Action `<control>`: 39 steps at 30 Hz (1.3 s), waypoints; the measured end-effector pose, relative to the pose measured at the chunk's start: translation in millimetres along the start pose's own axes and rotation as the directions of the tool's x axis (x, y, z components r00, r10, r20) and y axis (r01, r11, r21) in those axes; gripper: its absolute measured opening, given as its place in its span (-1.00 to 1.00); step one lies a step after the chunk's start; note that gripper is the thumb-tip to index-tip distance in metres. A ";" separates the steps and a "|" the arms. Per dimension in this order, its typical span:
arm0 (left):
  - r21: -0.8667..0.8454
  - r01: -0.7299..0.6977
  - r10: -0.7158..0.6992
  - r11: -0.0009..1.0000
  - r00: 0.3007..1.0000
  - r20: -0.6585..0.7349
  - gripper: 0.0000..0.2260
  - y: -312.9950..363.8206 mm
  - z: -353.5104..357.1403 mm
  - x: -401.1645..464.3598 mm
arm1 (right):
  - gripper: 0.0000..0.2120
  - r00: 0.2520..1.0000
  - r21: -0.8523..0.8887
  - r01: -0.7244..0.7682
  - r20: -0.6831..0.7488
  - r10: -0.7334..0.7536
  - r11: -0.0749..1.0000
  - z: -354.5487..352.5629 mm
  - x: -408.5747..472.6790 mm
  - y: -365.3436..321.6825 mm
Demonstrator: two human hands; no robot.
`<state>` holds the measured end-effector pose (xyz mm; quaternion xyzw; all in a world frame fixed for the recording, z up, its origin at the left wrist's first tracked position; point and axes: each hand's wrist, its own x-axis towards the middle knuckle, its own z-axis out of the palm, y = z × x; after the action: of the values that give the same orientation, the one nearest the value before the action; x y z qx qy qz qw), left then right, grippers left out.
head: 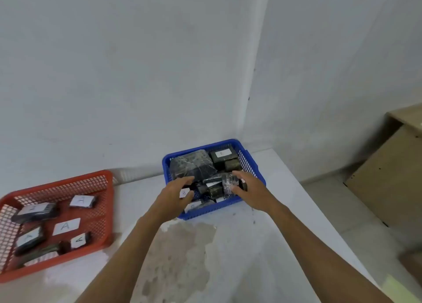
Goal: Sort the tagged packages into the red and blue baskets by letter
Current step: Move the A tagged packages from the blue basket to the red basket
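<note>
A blue basket [249, 160] stands at the far middle of the table, full of several dark wrapped packages, some with white tags marked B. My right hand [250, 188] grips a dark wrapped package [228, 184] at the basket's near right side. Over the near left side of the blue basket my left hand [177, 194] hovers, its fingers curled around a small white-tagged package [184, 192]. A red basket [68, 184] at the left holds several dark packages with white tags marked A [66, 226].
The white table [285, 245] has a stained, worn patch in its middle and ends against the wall corner behind the baskets. A light wooden cabinet [388, 177] stands on the floor to the right of the table.
</note>
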<state>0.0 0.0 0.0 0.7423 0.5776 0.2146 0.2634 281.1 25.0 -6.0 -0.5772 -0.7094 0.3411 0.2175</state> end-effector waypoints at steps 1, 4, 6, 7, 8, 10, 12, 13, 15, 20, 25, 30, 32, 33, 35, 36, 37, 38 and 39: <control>-0.010 0.029 -0.029 1.000 1.000 -0.004 -0.59 -0.3 6.6 3.6 | -0.48 1.000 0.007 -0.015 -0.005 0.016 1.000 0.2 3.1 7.5; 0.003 0.085 -0.084 0.996 0.996 -0.035 -0.60 -7.4 27.7 10.8 | -0.50 0.998 -0.030 -0.064 0.023 0.065 0.997 2.1 13.0 29.3; 0.056 0.109 -0.105 0.993 0.993 -0.059 -0.60 -12.2 41.9 15.6 | -0.50 0.998 -0.058 -0.056 0.019 0.057 0.997 4.6 23.9 43.1; 0.092 0.117 -0.111 0.989 0.991 -0.075 -0.60 -14.8 47.4 16.3 | -0.51 0.999 -0.075 -0.039 0.008 0.040 0.996 5.6 29.2 47.4; 0.124 0.112 -0.098 0.986 0.989 -0.113 -0.60 -18.3 53.1 17.7 | -0.51 1.000 -0.098 -0.023 0.002 0.023 0.995 5.8 35.5 49.7; 0.189 0.104 -0.068 0.976 0.979 -0.192 -0.59 -24.8 62.4 18.5 | -0.50 1.000 -0.149 -0.011 -0.011 0.010 0.989 8.5 50.0 56.4; 0.243 0.145 -0.078 0.959 0.961 -0.266 -0.50 -31.2 67.5 17.6 | -0.50 0.999 -0.206 -0.023 -0.028 0.017 0.978 12.0 61.2 59.3; 0.255 0.183 -0.104 0.949 0.950 -0.294 -0.45 -34.7 69.7 17.2 | -0.51 0.999 -0.232 -0.033 -0.037 0.025 0.972 14.5 65.7 61.7; 0.234 0.249 -0.164 0.940 0.930 -0.330 -0.37 -40.5 75.5 16.4 | -0.53 0.998 -0.268 -0.050 -0.057 0.036 0.962 20.7 70.8 66.2; 0.037 0.331 -0.302 0.943 0.897 -0.323 -0.29 -48.6 84.1 17.4 | -0.65 0.990 -0.260 -0.018 -0.139 -0.019 0.965 31.2 77.4 69.2; -0.003 0.325 -0.308 0.946 0.892 -0.332 -0.34 -52.8 88.1 16.5 | -0.72 0.998 -0.195 0.008 -0.060 -0.020 0.981 32.8 79.6 68.4; -0.038 0.289 -0.282 0.957 0.884 -0.372 -0.31 -56.4 89.0 14.7 | -0.73 1.000 0.128 -0.004 -0.007 0.005 0.992 17.5 83.9 67.0; -0.066 0.305 -0.307 0.950 0.878 -0.367 -0.29 -55.6 89.7 13.8 | -0.72 0.999 0.298 -0.042 0.025 0.036 0.954 7.0 84.9 63.5; -0.072 0.322 -0.326 0.944 0.875 -0.357 -0.29 -54.9 89.5 13.7 | -0.72 0.997 0.360 -0.077 0.051 0.062 0.930 2.5 85.2 61.6; 0.013 0.315 -0.284 0.949 0.872 -0.398 -0.32 -53.2 87.8 15.0 | -0.75 0.989 0.443 -0.142 0.107 0.105 0.885 -2.7 85.8 59.2; 0.102 0.273 -0.203 0.957 0.876 -0.438 -0.34 -51.4 85.8 17.0 | -0.78 0.983 0.477 -0.172 0.133 0.122 0.862 -3.6 86.4 57.9; 0.180 0.214 -0.110 0.960 0.881 -0.460 -0.38 -47.4 83.6 19.8 | -0.81 0.977 0.509 -0.204 0.157 0.143 0.836 -3.7 86.9 56.6; 0.228 0.146 -0.028 0.963 0.892 -0.451 -0.42 -40.9 80.9 24.1 | -0.85 0.970 0.539 -0.236 0.177 0.166 0.809 -3.2 87.7 55.0; 0.244 0.078 0.034 0.967 0.906 -0.423 -0.47 -32.0 79.0 29.5 | -0.88 0.963 0.562 -0.264 0.192 0.188 0.784 -2.3 88.4 53.4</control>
<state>32.5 23.5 -80.8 0.6989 0.6521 0.2913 0.0363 297.4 116.4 -51.2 -0.5409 -0.5085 0.6009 0.2961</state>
